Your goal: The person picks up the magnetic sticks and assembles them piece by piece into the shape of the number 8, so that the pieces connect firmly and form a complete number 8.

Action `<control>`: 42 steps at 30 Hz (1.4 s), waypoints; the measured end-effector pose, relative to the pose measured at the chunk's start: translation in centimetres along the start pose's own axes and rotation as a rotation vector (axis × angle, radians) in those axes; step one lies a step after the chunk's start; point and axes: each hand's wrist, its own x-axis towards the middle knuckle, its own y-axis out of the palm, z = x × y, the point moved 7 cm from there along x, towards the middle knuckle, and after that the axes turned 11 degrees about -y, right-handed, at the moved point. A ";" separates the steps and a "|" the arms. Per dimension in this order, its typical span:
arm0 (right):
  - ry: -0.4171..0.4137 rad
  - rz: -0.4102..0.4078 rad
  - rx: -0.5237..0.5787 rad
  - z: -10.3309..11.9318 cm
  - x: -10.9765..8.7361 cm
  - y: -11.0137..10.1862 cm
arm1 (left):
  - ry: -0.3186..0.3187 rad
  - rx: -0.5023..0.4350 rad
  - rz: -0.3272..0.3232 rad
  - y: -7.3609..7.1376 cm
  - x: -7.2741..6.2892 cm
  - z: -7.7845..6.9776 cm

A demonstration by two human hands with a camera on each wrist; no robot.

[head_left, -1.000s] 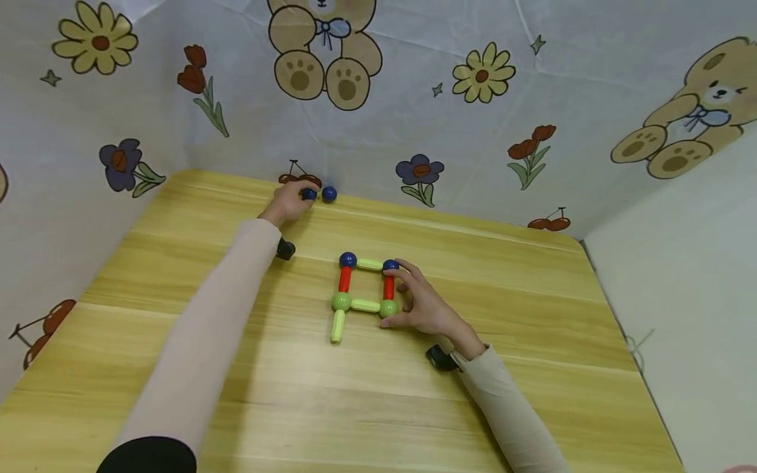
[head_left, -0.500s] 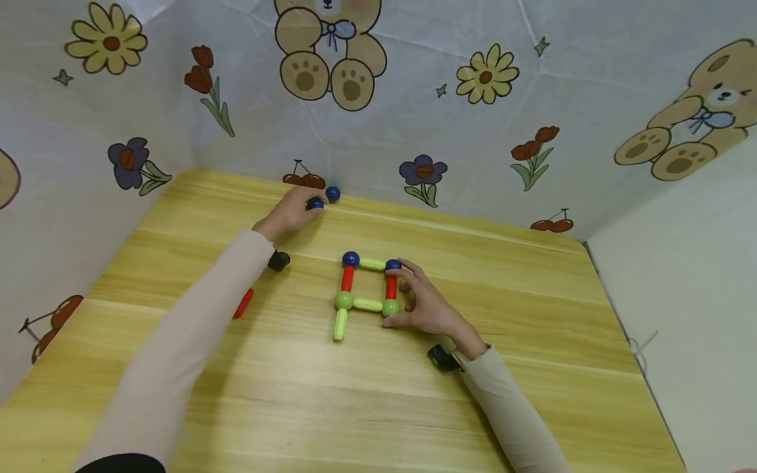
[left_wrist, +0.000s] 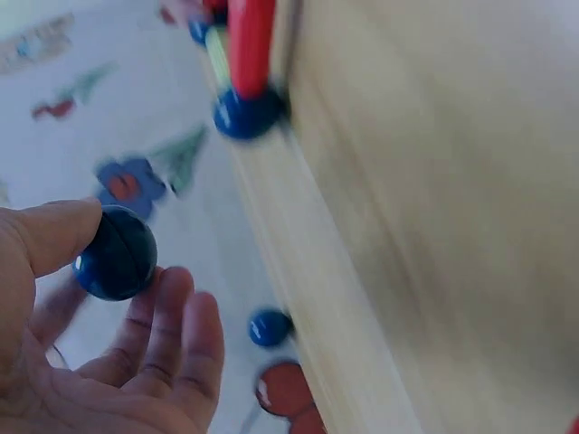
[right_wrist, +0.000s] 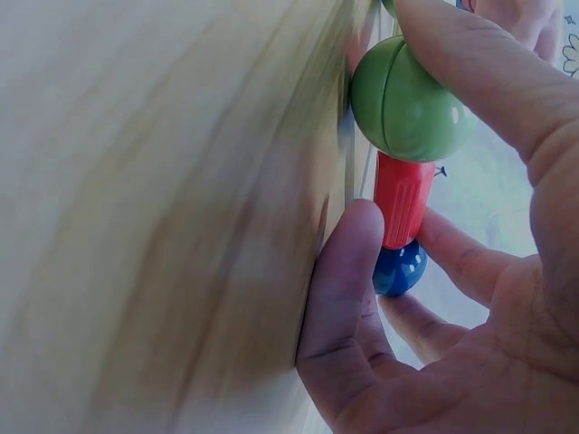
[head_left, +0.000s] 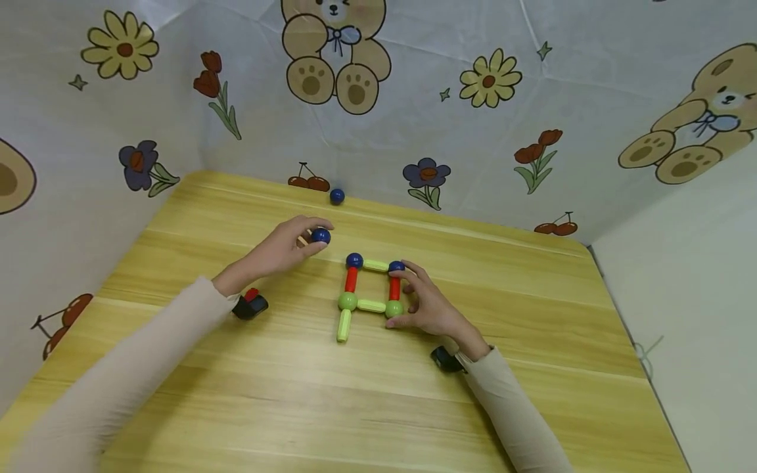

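Between thumb and fingers, my left hand (head_left: pixel 278 248) pinches a dark blue ball (head_left: pixel 321 236), held up to the left of a square built from balls and rods. Two blue balls, such as the far left one (head_left: pixel 354 261), form its back corners, and two green balls (head_left: pixel 347 301) its front ones. Red rods (head_left: pixel 351 280) make the sides; yellow-green rods (head_left: pixel 371 306) join front and back. Another yellow-green rod (head_left: pixel 344 326) sticks out toward me from the front left green ball. My right hand (head_left: pixel 430 305) grips the square's right side, thumb at the green ball (right_wrist: pixel 407 99), fingers around the blue ball (right_wrist: pixel 400 269).
One more blue ball (head_left: pixel 337 196) lies by the table's back edge, against the printed cloth. A red rod (head_left: pixel 252 293) is partly hidden behind the left wrist's black camera (head_left: pixel 251 307). The wooden table (head_left: pixel 355 407) meets a white wall at right.
My left hand has brought the blue ball from the back edge toward me and up near the square, leaving the other ball behind. The right hand keeps its grip in place.
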 end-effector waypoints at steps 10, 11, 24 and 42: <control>-0.002 0.002 -0.005 0.0 0.0 0.0 | -0.004 -0.163 0.188 5.7 -7.4 -1.2; -0.002 0.000 -0.007 0.0 0.0 -0.1 | 0.001 -0.171 0.204 6.3 -7.9 -1.2; -0.001 -0.001 0.003 -0.1 0.0 0.0 | -0.004 -0.098 0.199 10.3 -11.1 -1.0; 0.007 0.000 -0.009 -0.3 0.0 -0.1 | 0.019 -0.034 0.113 10.8 -11.1 -1.3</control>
